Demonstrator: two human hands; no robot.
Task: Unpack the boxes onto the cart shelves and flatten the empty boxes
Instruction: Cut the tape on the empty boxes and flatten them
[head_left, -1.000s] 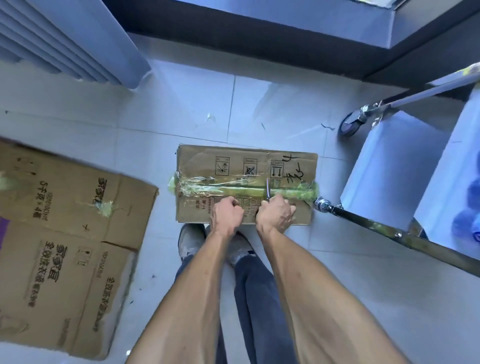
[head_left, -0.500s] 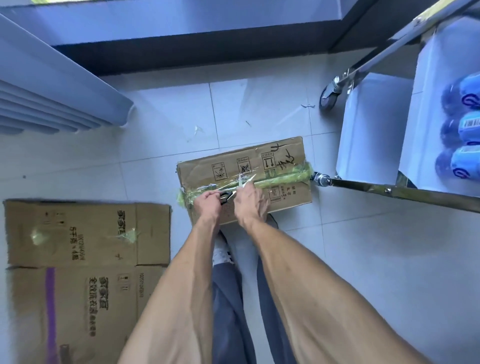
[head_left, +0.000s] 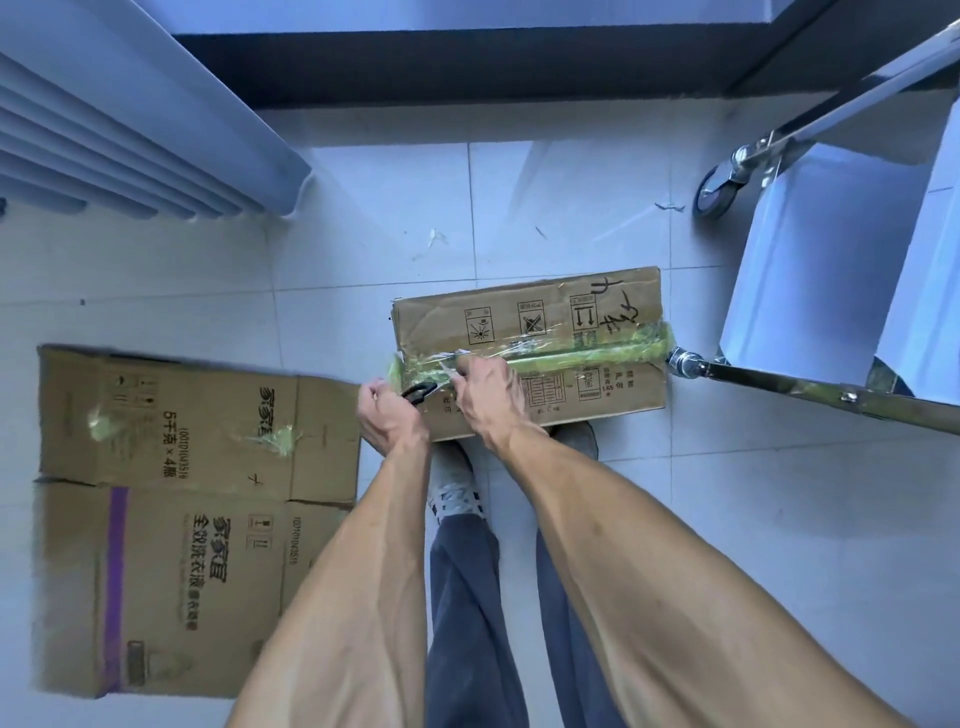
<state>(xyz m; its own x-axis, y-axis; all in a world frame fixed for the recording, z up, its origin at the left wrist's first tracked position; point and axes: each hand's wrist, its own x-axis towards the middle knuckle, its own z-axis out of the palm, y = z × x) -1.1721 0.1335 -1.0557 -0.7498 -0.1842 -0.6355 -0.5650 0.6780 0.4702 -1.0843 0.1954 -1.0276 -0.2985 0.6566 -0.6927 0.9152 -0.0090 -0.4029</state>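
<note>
Shifted leftward, both hands (head_left: 441, 395) hide most of the scissors (head_left: 418, 392).

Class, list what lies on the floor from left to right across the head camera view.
Flattened brown cardboard box → sealed brown cardboard box with green tape → black cart caster wheel → white cart shelf panel.

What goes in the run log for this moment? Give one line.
step: cutting tape | left hand: grips scissors | right hand: pinches green tape | sealed box: unopened | flattened box: on floor
</note>
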